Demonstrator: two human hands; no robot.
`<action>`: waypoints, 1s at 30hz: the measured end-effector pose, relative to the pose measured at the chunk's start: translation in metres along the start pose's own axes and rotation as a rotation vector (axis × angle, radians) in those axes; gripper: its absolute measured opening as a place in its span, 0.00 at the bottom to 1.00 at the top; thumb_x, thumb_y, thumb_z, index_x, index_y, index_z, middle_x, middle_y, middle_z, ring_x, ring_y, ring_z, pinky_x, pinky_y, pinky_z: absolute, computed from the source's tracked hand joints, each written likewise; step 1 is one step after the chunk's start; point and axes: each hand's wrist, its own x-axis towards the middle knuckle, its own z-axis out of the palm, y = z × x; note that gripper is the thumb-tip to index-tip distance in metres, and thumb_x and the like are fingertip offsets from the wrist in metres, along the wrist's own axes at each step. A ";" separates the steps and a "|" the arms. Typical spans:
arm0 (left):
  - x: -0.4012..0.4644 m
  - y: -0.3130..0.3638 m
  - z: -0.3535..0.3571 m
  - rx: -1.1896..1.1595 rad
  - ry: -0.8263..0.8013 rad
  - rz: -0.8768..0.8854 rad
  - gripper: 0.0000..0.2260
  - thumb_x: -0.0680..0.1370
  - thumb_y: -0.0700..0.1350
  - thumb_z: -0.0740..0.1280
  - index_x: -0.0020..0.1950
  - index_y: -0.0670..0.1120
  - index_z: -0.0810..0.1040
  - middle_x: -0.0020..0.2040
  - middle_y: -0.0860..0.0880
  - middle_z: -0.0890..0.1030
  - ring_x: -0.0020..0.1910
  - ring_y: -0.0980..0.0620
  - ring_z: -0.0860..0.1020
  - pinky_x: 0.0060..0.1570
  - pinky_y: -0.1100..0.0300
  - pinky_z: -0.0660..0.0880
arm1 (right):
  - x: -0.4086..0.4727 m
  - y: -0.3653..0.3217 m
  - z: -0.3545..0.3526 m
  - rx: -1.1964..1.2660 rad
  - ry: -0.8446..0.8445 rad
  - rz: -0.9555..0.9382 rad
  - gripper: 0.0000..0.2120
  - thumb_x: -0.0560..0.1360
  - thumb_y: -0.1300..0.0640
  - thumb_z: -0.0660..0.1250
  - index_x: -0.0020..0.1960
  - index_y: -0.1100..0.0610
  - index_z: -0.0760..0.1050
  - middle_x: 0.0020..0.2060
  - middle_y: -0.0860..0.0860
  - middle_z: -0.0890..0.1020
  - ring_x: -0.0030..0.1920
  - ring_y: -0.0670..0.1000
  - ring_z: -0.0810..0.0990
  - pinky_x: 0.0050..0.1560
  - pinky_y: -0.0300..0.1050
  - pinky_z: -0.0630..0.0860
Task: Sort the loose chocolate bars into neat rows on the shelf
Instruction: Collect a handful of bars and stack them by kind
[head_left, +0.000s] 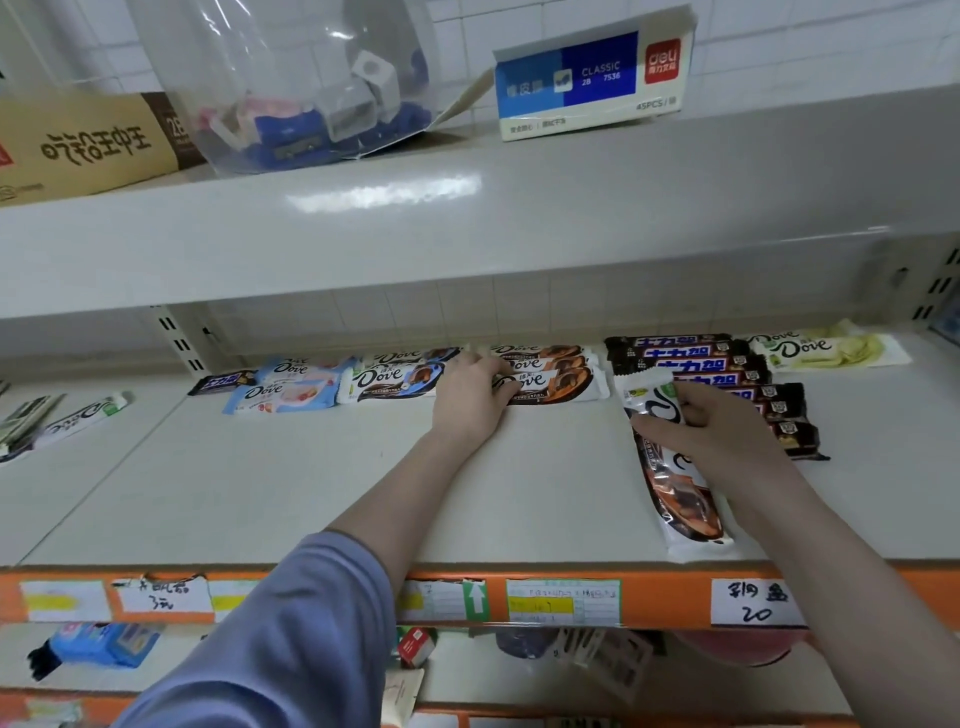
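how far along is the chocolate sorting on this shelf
Partly done. Rows already stand at the back: orange Dove bars, dark Snickers bars, green Dove bars. In hand: the left hand rests against the orange row, and the right hand grips a loose Dove bar. Left: that bar, plus strays at far left.

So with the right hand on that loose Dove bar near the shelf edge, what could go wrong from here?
1. The loose Dove bar lies lengthwise with its near end at the shelf's front edge; if the right hand slips, it may slide off.
2. That hand rests against the dark bar stack and could skew it.
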 end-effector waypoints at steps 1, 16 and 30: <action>0.000 0.000 0.000 0.019 0.005 0.011 0.10 0.75 0.47 0.68 0.53 0.45 0.82 0.52 0.40 0.79 0.57 0.38 0.73 0.55 0.52 0.68 | -0.001 -0.002 0.002 0.005 0.003 0.003 0.15 0.72 0.63 0.68 0.39 0.44 0.71 0.36 0.37 0.76 0.31 0.30 0.74 0.28 0.23 0.70; -0.082 0.037 -0.055 -0.381 -0.181 -0.073 0.09 0.78 0.48 0.64 0.55 0.47 0.80 0.48 0.52 0.81 0.47 0.54 0.77 0.48 0.64 0.71 | 0.009 -0.015 0.018 0.078 0.081 0.057 0.05 0.69 0.64 0.70 0.44 0.58 0.78 0.36 0.51 0.82 0.37 0.50 0.80 0.39 0.43 0.77; -0.091 0.026 -0.060 -0.647 -0.331 -0.124 0.06 0.72 0.40 0.72 0.45 0.49 0.78 0.39 0.56 0.80 0.37 0.60 0.76 0.42 0.64 0.69 | 0.012 -0.008 0.024 0.028 -0.132 0.018 0.17 0.68 0.66 0.72 0.54 0.54 0.77 0.48 0.54 0.82 0.43 0.48 0.83 0.37 0.34 0.80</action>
